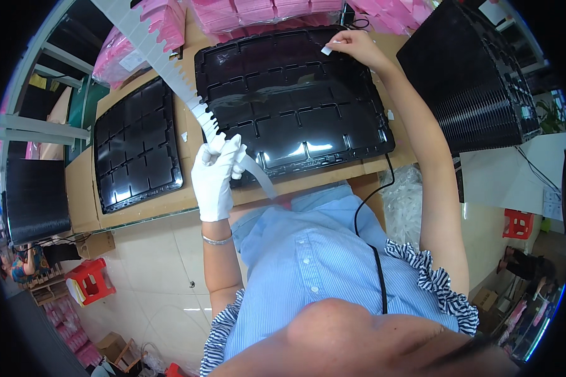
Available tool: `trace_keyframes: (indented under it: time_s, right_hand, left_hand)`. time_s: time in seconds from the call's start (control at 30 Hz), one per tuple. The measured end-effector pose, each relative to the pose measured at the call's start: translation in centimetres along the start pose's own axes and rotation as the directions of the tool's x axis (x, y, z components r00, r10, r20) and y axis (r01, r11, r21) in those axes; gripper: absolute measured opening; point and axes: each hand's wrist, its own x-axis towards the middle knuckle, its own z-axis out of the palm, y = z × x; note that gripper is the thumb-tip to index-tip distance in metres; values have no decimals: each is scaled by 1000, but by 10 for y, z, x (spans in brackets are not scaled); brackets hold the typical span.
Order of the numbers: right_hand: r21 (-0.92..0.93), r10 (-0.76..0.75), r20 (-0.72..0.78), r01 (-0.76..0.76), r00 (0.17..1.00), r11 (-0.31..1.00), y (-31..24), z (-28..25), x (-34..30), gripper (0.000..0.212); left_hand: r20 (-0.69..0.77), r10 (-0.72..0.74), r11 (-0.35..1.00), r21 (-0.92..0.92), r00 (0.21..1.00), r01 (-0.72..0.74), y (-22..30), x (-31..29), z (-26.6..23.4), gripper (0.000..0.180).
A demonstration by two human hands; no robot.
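My left hand [215, 182], in a white glove, is closed round a long whitish strip [166, 69] with a row of small tabs along one edge. The strip runs up past the far left, and its tail end [261, 179] hangs below my fist. My bare right hand [357, 48] pinches a small white tab [326, 50] at the far right part of a large black plastic tray [283, 129]. Whether the tab touches the tray I cannot tell. The tray has moulded compartments and lies on a cardboard-covered table [82, 188].
A second black tray [138, 147] lies to the left. Tall stacks of black trays stand at right [471, 81] and far left [38, 201]. Bagged pink foam pieces [251, 12] line the back. A black cable [358, 217] crosses my front. Red stools [91, 281] stand on the floor.
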Motion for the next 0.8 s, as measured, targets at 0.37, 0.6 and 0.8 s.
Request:
trace_keyframes:
  time_s: [0.37,0.6,0.8]
  right_hand:
    - [857,26,384,-367,923,363,-104,100,-165,22]
    - [500,-28,-103,76,994,863,-116,128,-193,13]
    - [324,-327,-101,342,939,882,-113,93,-213,11]
  left_hand:
    - [191,-68,989,-118,979,92,-7,-25,46,16]
    - [250,-51,988,-128,967,85,-18,-26,52,16]
    - [228,-41,998,-40,973,51,-20,-27,62,17]
